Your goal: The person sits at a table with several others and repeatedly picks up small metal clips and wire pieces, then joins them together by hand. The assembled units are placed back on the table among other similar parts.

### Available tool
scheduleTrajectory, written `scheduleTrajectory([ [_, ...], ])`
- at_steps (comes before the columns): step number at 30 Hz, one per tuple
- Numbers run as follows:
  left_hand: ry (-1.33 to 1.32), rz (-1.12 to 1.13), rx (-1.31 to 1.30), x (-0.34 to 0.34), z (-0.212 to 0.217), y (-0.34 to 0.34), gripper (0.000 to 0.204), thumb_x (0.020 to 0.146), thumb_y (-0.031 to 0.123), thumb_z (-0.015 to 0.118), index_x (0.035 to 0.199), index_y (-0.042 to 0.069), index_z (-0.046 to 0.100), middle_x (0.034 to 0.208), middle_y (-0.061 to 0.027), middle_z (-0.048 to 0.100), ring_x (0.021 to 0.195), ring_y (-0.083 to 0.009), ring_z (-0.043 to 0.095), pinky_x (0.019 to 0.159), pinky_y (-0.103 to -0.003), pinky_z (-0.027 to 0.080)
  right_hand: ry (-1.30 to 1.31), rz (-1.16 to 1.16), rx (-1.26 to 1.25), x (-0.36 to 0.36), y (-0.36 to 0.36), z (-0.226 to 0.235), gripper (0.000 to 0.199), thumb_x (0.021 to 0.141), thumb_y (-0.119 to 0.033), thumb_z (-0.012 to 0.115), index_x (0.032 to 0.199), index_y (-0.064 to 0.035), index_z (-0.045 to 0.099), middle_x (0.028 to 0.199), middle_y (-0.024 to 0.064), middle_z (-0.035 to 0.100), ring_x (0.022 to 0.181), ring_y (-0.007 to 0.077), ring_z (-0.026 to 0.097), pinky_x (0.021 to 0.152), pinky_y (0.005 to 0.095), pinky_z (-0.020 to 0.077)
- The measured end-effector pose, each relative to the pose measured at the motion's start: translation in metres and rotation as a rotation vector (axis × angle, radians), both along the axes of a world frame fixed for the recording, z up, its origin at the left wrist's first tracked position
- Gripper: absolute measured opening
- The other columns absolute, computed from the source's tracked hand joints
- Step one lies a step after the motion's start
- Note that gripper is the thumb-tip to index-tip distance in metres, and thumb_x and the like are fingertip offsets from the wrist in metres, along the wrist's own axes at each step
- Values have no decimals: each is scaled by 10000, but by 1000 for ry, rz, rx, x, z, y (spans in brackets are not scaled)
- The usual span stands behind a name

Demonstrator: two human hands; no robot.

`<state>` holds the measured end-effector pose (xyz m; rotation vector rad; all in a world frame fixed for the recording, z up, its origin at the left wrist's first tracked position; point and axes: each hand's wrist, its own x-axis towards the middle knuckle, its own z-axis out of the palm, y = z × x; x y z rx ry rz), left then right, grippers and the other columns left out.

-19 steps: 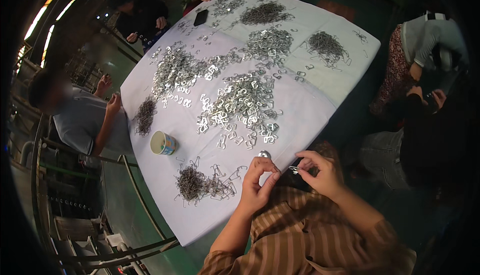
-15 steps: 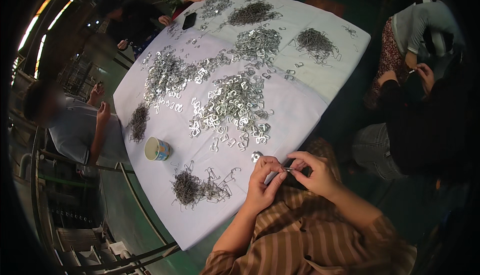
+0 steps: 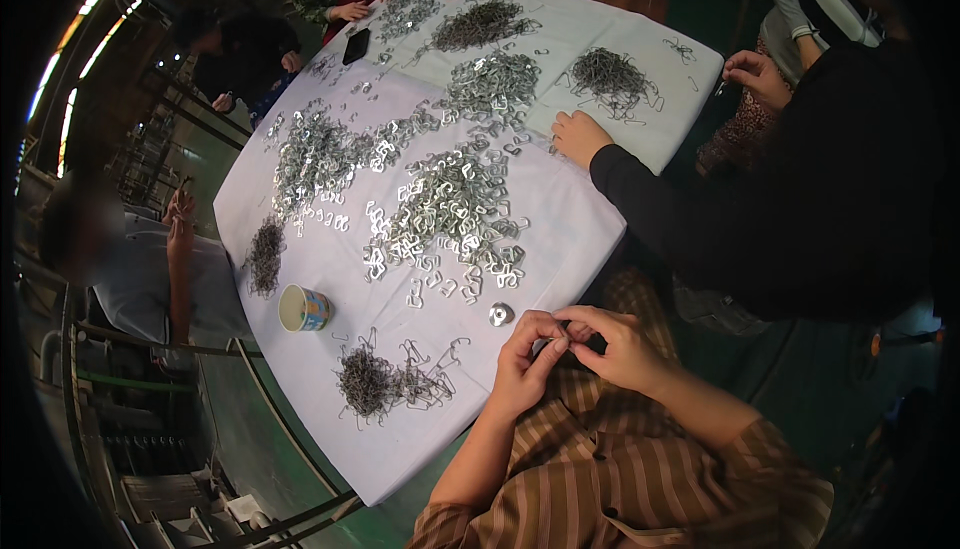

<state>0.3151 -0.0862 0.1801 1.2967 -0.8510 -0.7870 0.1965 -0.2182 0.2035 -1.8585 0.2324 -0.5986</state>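
My left hand (image 3: 527,357) and my right hand (image 3: 618,351) meet over my lap, just off the table's near edge. The fingertips of both are pinched together around a small metal piece, mostly hidden by the fingers. Close to my left hand, a round shiny metal part (image 3: 501,314) sits on the white-covered table (image 3: 400,449). Farther in lies a heap of flat, bent silver metal clips (image 3: 445,211). To the left of my left forearm is a tangled pile of thin wire hooks (image 3: 368,381), with looser ones spreading rightward.
A paper cup (image 3: 303,309) stands near the left edge. More clip heaps (image 3: 320,159) and wire piles (image 3: 612,77) cover the far half, beside a black phone (image 3: 356,46). A co-worker's hand (image 3: 582,137) rests on the right side; other people sit around the table.
My right hand has closed in on my left, covering the metal piece that showed between them. The dark-sleeved co-worker at right has reached an arm over the table. The view has shifted slightly.
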Motion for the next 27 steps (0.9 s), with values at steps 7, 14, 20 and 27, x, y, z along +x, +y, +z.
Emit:
scheduleTrajectory([
  [7, 78, -8, -6, -1, -7, 1, 39, 920, 7, 598, 956, 13, 583, 1005, -49, 521, 956, -150, 516, 887, -278, 414, 20, 9, 1, -1, 1, -1, 472, 759, 105, 667, 1205, -36, 603, 908, 104, 676, 788, 181, 685, 723, 304, 563],
  [14, -367, 127, -7, -5, -7, 2, 129, 870, -51, 607, 969, 26, 577, 971, -97, 615, 920, -216, 583, 834, -313, 453, 44, 19, 124, -4, -1, -10, 431, 772, 82, 686, 1184, -21, 609, 902, 93, 691, 812, 166, 697, 743, 292, 564],
  [20, -631, 171, 20, -5, 6, 5, 175, 827, -63, 611, 949, 58, 576, 942, -78, 675, 889, -250, 609, 816, -341, 439, 68, -67, -1, 13, -28, -29, 279, 789, 9, 698, 1067, -12, 677, 845, 84, 674, 758, 160, 670, 701, 270, 541],
  [27, -747, 152, 16, -15, 10, 5, 173, 821, -31, 625, 954, 73, 590, 935, -55, 669, 863, -252, 598, 809, -355, 414, 66, -25, -425, 95, -16, -72, 282, 790, -135, 744, 1049, -42, 684, 866, 121, 601, 787, 304, 617, 716, 397, 523],
])
